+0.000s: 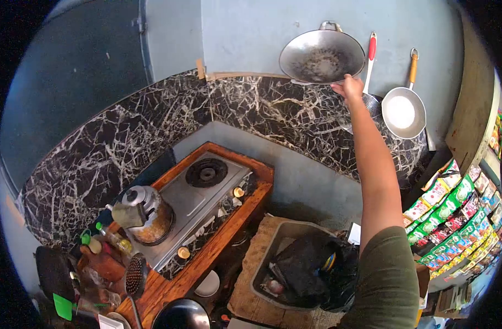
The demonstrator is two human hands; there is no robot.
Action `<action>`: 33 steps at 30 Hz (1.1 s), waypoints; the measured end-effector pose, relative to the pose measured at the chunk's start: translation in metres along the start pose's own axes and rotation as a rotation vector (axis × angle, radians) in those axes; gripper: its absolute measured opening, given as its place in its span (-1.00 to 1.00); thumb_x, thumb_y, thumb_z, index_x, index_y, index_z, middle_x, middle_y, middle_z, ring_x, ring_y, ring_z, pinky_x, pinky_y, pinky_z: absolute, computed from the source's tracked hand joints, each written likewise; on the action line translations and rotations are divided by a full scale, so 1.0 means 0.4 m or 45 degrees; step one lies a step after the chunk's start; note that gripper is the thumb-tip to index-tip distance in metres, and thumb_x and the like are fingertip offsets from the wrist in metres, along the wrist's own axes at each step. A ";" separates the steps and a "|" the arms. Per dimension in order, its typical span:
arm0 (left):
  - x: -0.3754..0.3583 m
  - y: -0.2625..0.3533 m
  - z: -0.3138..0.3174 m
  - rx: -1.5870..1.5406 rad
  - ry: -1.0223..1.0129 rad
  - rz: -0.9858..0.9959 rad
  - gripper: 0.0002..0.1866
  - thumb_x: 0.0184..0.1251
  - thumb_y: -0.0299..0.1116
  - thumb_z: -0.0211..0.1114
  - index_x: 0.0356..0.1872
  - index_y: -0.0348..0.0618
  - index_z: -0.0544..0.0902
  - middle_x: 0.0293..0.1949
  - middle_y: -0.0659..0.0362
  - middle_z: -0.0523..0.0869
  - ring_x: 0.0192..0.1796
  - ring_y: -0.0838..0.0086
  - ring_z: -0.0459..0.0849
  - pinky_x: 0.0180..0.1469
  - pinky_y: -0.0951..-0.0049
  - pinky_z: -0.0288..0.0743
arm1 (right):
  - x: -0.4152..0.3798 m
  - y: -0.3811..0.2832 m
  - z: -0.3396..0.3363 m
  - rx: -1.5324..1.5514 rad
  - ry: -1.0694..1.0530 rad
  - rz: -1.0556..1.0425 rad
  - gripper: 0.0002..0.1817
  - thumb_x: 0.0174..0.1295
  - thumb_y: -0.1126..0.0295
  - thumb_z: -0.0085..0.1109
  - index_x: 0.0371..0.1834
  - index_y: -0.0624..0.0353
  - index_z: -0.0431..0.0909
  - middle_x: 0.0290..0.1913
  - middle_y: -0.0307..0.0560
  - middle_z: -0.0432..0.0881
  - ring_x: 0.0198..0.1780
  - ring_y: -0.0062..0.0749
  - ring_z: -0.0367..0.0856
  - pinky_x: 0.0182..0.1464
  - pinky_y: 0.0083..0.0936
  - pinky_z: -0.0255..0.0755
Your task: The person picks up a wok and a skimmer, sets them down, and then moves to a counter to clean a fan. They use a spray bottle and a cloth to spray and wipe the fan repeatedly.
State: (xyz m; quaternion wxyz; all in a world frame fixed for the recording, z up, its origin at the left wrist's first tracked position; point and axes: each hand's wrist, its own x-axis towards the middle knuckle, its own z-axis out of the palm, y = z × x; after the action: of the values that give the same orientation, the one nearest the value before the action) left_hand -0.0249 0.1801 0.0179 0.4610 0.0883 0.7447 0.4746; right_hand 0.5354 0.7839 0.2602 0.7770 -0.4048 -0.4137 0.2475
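Observation:
My right hand reaches far up and grips the lower right rim of a wok, thumb over the edge. The metal wok has a dark, worn inside and lies against the blue-grey wall, its top loop handle upward. Just right of my hand hangs a utensil with a red and white handle, its lower part half behind my wrist. Beside it hangs a pale saucepan with a wooden handle. My left hand is out of view.
A two-burner gas stove on a wooden stand carries a kettle. Below are a grey basin with black plastic, a skimmer, bottles and a dark pan. Snack sachets hang at right.

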 end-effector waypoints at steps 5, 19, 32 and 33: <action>-0.051 0.000 0.016 -0.040 -0.021 0.109 -0.68 0.39 -0.22 0.29 0.07 -0.03 0.49 -0.40 0.32 0.57 -0.46 0.65 0.49 -0.47 0.67 0.32 | -0.139 0.040 0.030 -0.407 0.454 -0.227 -0.45 0.24 0.27 0.25 0.09 0.33 0.17 -0.03 0.23 0.50 -0.10 -0.12 0.59 -0.07 -0.21 0.51; 0.019 -0.131 -0.155 -0.092 -0.471 0.266 -0.80 0.51 -0.27 0.12 -0.14 -0.16 0.36 -0.56 0.27 0.47 -0.71 0.65 0.31 -0.69 0.56 0.16 | -1.318 -0.303 -0.023 -0.432 -1.722 0.103 -0.73 0.30 0.28 0.23 -0.03 0.14 0.48 0.16 -0.05 0.56 0.03 -0.44 0.58 0.06 -0.43 0.47; -0.022 -0.146 -0.263 -0.254 -0.634 0.269 -0.82 0.52 -0.27 0.11 -0.11 -0.09 0.33 -0.46 0.24 0.49 -0.70 0.67 0.27 -0.67 0.60 0.13 | -2.243 0.360 -0.434 -0.300 -1.360 2.117 -0.15 0.26 -0.39 -0.04 0.26 0.21 0.33 0.12 0.08 0.59 0.02 -0.11 0.66 0.08 -0.15 0.52; -0.028 -0.141 -0.264 -0.257 -0.622 0.276 -0.82 0.52 -0.27 0.11 -0.11 -0.09 0.33 -0.46 0.24 0.49 -0.70 0.67 0.27 -0.67 0.60 0.13 | -2.267 0.351 -0.413 -0.297 -1.376 2.115 -0.15 0.26 -0.39 -0.04 0.26 0.21 0.33 0.12 0.08 0.59 0.02 -0.11 0.66 0.08 -0.15 0.52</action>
State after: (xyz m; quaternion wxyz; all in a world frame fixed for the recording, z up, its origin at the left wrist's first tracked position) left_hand -0.0826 0.0774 -0.0067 0.5796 0.2327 0.5467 0.5577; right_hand 0.1824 0.1384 -0.3126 0.0205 -0.4725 -0.3192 0.8213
